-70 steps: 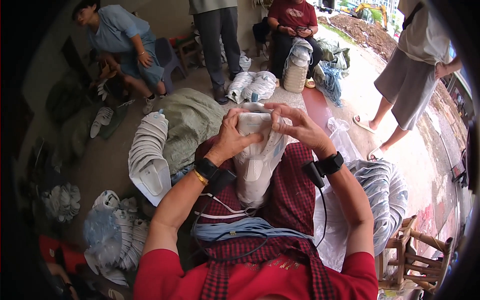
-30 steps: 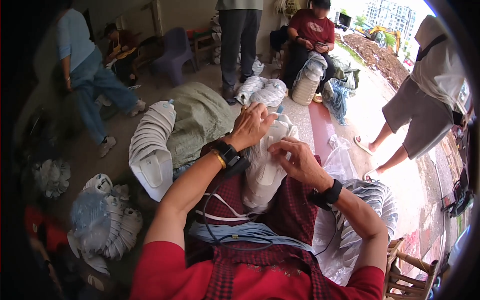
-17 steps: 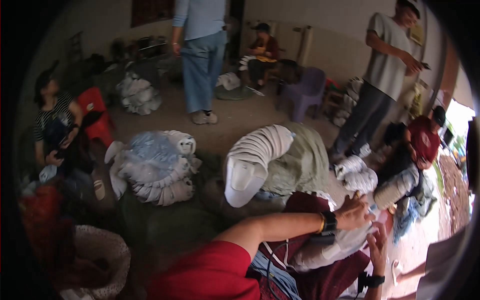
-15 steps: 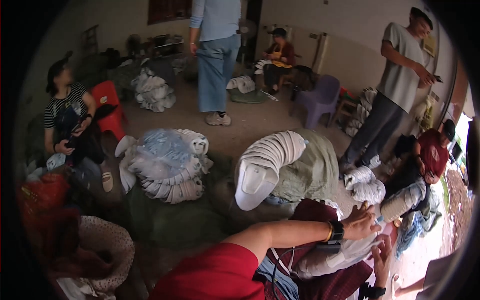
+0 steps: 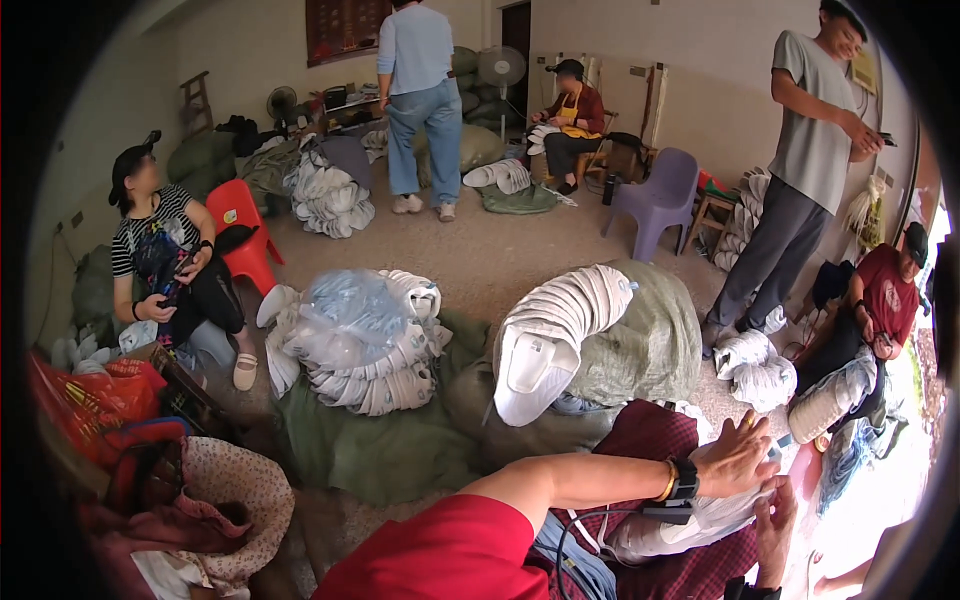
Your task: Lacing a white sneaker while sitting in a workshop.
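Observation:
Off to the lower right, my left hand (image 5: 735,458) is bent over the far end of a pale bundle (image 5: 655,538) across my lap. The bundle looks like white shoe uppers; part of it is hidden by my wrist. My right hand (image 5: 776,517) is close beside the left, with its fingers curled at the same end. What its fingertips hold is too small to make out. Under the bundle lies a dark red checked cloth (image 5: 640,440). Ahead, a curved stack of white shoe uppers (image 5: 540,360) leans on a green sack (image 5: 650,345).
A heap of white uppers (image 5: 375,385) under clear plastic sits on a green sheet (image 5: 370,455). A red chair (image 5: 240,225) and a purple chair (image 5: 655,195) stand farther back. Several people sit or stand around. Patterned cloth (image 5: 235,500) lies at lower left.
My view has turned slightly, so the room sits farther right and lower in it. The standing person in blue has stepped farther away. Both hands stay at the bundle's end, fingers slightly shifted.

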The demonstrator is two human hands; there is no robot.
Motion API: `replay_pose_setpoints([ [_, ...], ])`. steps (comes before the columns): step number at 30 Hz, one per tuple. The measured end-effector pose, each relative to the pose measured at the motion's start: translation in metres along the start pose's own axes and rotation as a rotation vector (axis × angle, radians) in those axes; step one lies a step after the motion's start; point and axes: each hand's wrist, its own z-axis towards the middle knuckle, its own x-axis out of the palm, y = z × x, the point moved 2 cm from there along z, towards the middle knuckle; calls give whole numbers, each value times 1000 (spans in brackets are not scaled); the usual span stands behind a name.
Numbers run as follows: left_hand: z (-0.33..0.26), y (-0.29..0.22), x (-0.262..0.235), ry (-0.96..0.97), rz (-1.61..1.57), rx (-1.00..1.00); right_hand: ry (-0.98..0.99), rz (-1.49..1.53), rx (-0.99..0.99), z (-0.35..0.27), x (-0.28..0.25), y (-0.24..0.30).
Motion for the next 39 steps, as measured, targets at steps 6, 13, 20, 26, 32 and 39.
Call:
replay_pose_setpoints([
  [6,-3,-3,0,-75,-33,-58,-78,29,2,-7,12,13],
  [13,-3,-7,1,-136,-18,-117,-104,130,-33,-11,17,2],
  [20,0,-8,-2,-103,-45,-133,-128,127,-15,-10,18,5],
  [26,1,-3,-2,-67,-25,-162,-121,128,-28,-9,17,5],
  [32,-4,-9,0,-78,-13,-174,-115,105,-20,-16,16,2],
  [39,-3,-10,17,-186,-197,-84,-161,124,6,-27,8,-6],
])
